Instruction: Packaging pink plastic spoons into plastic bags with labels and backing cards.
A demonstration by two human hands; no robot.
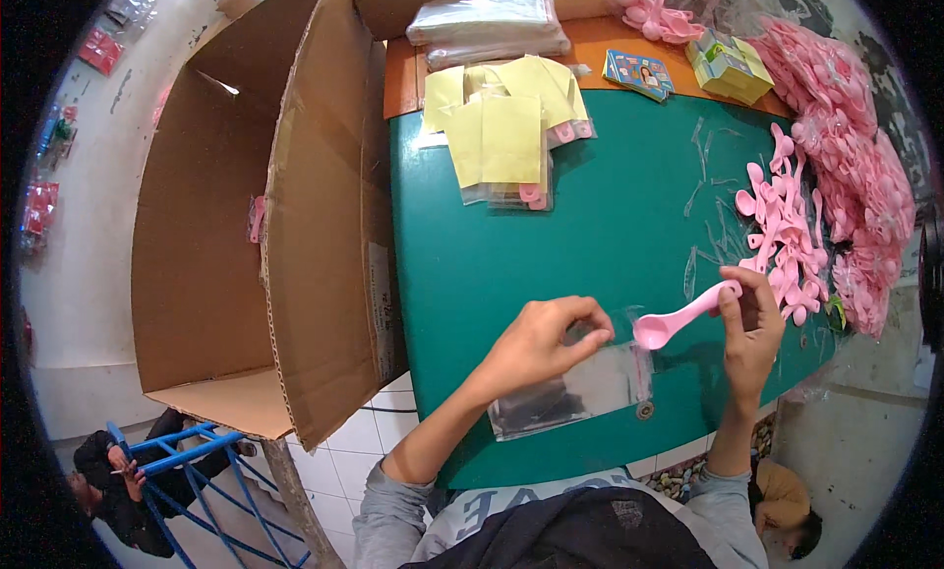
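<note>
My right hand pinches the handle end of a pink plastic spoon and holds it tilted, its bowl toward my left hand. A clear plastic bag lies flat at the near edge of the green table. Over the bag's upper edge, my left hand has thumb and forefinger curled together on its thin film, close to the spoon's bowl. To the right lies a loose heap of pink spoons.
A large open cardboard box stands along the left side. Yellow cards in bags lie at the back, near stacked clear bags, blue cards and a card bundle. Bagged pink spoons line the right edge. Two people are below.
</note>
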